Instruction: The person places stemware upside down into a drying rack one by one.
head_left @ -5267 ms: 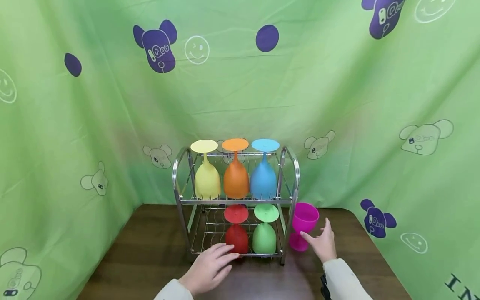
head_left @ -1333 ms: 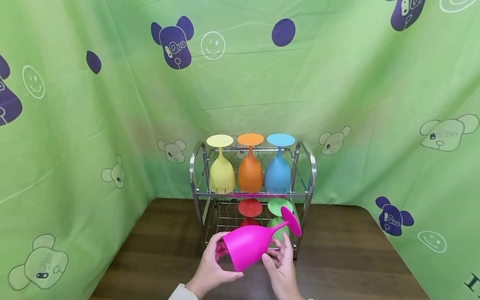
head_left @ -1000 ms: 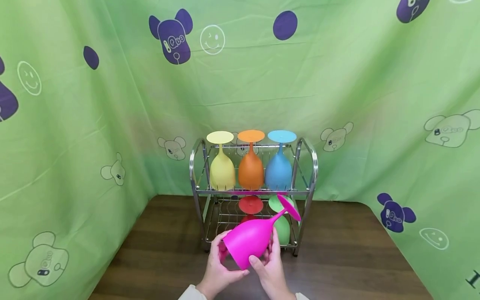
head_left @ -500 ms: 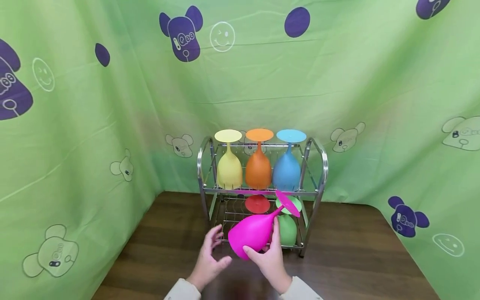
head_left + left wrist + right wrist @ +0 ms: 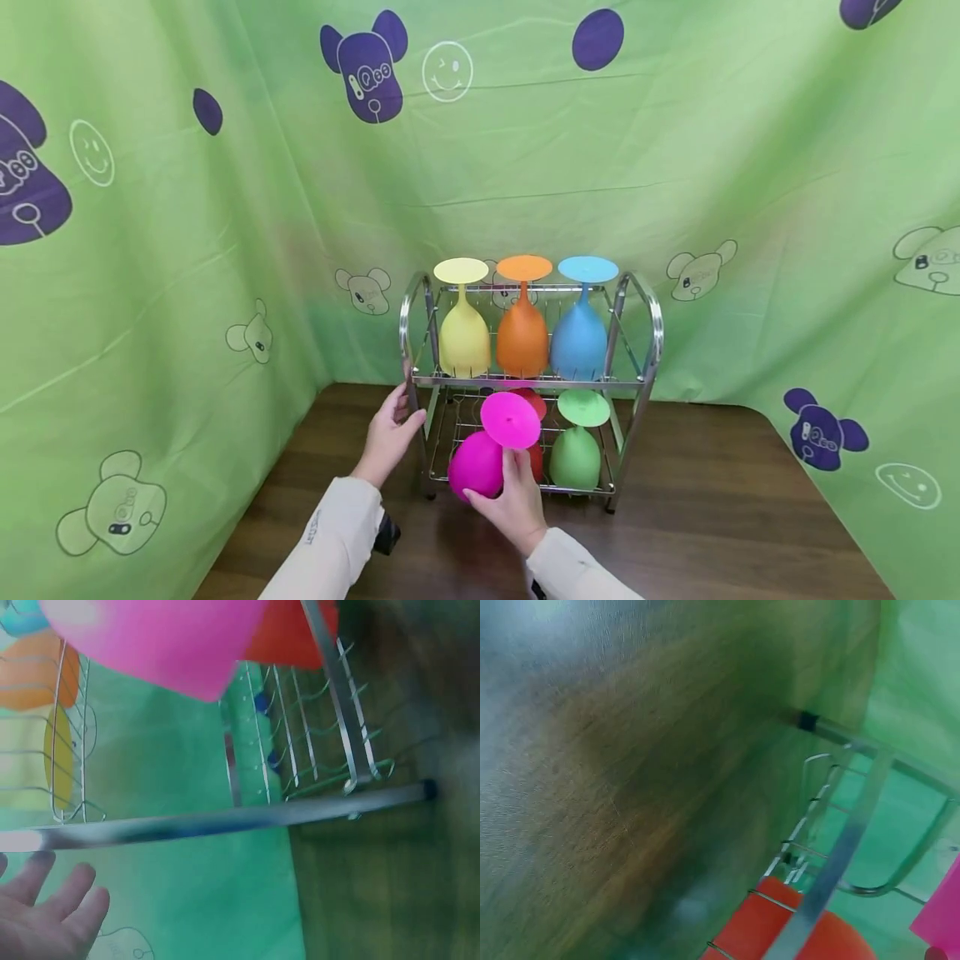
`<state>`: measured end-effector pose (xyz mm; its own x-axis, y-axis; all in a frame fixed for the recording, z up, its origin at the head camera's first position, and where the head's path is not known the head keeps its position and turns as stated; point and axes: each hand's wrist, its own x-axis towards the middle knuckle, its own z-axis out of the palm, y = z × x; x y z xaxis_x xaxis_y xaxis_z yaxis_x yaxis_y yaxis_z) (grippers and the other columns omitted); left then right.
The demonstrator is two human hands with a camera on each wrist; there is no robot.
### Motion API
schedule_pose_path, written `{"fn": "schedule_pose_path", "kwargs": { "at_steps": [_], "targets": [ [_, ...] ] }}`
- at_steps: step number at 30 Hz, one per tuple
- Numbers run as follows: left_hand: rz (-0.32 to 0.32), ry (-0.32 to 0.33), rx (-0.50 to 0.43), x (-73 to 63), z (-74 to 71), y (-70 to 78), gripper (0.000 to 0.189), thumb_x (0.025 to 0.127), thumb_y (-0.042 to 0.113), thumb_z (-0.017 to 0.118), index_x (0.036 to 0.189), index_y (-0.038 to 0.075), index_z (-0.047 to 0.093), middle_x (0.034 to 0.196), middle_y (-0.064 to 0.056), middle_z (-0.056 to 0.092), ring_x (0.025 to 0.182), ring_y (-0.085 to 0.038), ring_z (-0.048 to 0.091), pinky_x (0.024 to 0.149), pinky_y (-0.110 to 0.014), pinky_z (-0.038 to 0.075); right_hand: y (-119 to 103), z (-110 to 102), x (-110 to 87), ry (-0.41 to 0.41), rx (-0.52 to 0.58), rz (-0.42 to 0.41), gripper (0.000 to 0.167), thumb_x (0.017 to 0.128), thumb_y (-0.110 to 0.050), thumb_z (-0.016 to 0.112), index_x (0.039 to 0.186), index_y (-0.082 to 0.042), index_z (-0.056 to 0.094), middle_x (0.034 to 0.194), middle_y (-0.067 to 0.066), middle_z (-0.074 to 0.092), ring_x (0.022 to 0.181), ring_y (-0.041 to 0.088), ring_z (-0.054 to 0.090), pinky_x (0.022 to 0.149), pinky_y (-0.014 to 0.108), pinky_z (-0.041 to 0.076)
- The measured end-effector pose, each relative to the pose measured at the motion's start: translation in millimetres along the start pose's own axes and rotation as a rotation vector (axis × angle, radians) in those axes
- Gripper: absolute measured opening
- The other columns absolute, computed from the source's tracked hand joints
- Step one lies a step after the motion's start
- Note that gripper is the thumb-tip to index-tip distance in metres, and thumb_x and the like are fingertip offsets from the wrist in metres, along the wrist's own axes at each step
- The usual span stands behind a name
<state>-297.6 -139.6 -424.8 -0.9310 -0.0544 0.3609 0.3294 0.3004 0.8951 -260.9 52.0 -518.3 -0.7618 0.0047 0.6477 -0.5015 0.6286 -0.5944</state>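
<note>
My right hand (image 5: 513, 500) grips a magenta wine glass (image 5: 478, 462), thumb on the bowl and fingers up by the foot. The glass is upside down and tilted, its foot toward me, at the front left of the rack's lower tier. It partly covers an inverted red wine glass (image 5: 536, 458). In the left wrist view the magenta glass (image 5: 165, 645) overlaps the red one. At the left post of the metal rack (image 5: 415, 417), my left hand (image 5: 386, 437) has its fingertips right at the tube. Those fingers (image 5: 75, 889) look extended in the left wrist view.
Yellow (image 5: 465, 342), orange (image 5: 522, 342) and blue (image 5: 579, 342) wine glasses stand inverted on the upper tier. A green one (image 5: 575, 458) stands inverted on the lower tier's right. The rack sits on a dark wooden table (image 5: 720, 500) before a green printed cloth (image 5: 480, 167).
Earlier the magenta glass stood upright right of the rack; then both hands held it. The left hand has since let go and moved to the left post; the right has brought the glass to the lower tier.
</note>
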Motion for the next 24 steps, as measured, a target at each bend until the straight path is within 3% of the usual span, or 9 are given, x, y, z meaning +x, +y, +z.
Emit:
{"fn": "schedule_pose_path", "kwargs": {
  "at_steps": [5,9,19,24],
  "targets": [
    [0.001,0.082,0.019,17.2,2.1,3.8,0.034,0.089,0.001,0.062,0.12,-0.012,0.057,0.103,-0.029,0.066,0.092,-0.039,0.064,0.081,-0.045,0.053,5,18,7.3,-0.036,-0.053,0.048,0.087,0.061,-0.022,0.089,0.13,0.003,0.042,0.117,0.023,0.046,0.09,0.042,0.059,0.07,0.054,0.054],
    [0.009,0.103,0.054,22.5,2.8,3.9,0.025,0.089,0.001,0.063,0.11,-0.012,0.062,0.099,-0.027,0.067,0.092,-0.038,0.065,0.081,-0.046,0.052,6,27,11.5,-0.053,-0.088,0.103,0.09,0.06,-0.021,0.09,0.133,0.001,0.041,0.119,0.022,0.046,0.096,0.04,0.056,0.071,0.054,0.054],
    [0.05,0.06,0.182,22.9,-1.9,0.2,0.018,0.087,0.001,0.065,0.103,-0.007,0.067,0.097,-0.023,0.069,0.094,-0.036,0.065,0.08,-0.047,0.052,9,56,22.3,-0.07,-0.153,0.117,0.086,0.059,-0.017,0.09,0.13,-0.001,0.042,0.121,0.022,0.045,0.102,0.04,0.054,0.065,0.053,0.055],
    [0.05,0.033,0.132,24.6,-1.2,1.8,0.018,0.088,-0.002,0.063,0.104,-0.01,0.065,0.102,-0.026,0.067,0.101,-0.04,0.063,0.085,-0.048,0.051,14,63,27.9,-0.093,-0.194,0.129,0.087,0.059,-0.018,0.091,0.13,-0.002,0.042,0.122,0.022,0.046,0.1,0.04,0.055,0.064,0.052,0.055]
  ]
}}
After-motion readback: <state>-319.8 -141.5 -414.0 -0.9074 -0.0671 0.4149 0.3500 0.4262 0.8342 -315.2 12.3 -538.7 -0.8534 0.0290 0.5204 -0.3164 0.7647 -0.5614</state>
